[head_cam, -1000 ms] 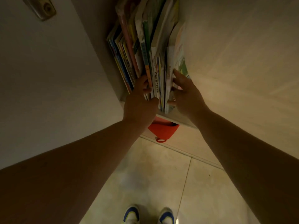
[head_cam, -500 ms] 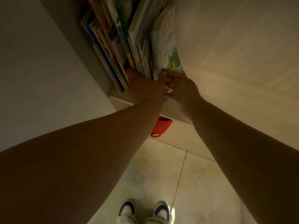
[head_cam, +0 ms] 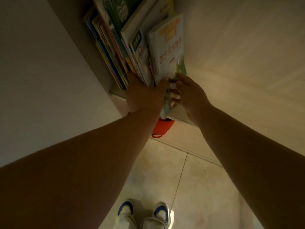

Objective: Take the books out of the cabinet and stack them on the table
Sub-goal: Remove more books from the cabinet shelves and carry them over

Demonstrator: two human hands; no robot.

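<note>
Clearly mid-pull: my left hand (head_cam: 145,95) and right hand (head_cam: 189,95), fingers (head_cam: 173,92) curled, pinched thin book (head_cam: 166,103) between them; best slid straight out, neighbouring books (head_cam: 132,47) left undisturbed.

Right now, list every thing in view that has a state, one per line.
books: upright, leaning, on the cabinet shelf
white-covered book: rightmost, near end between both hands
left hand: grips the books' near ends
right hand: fingers on the white-covered book
red object: under the shelf, partly hidden
</note>
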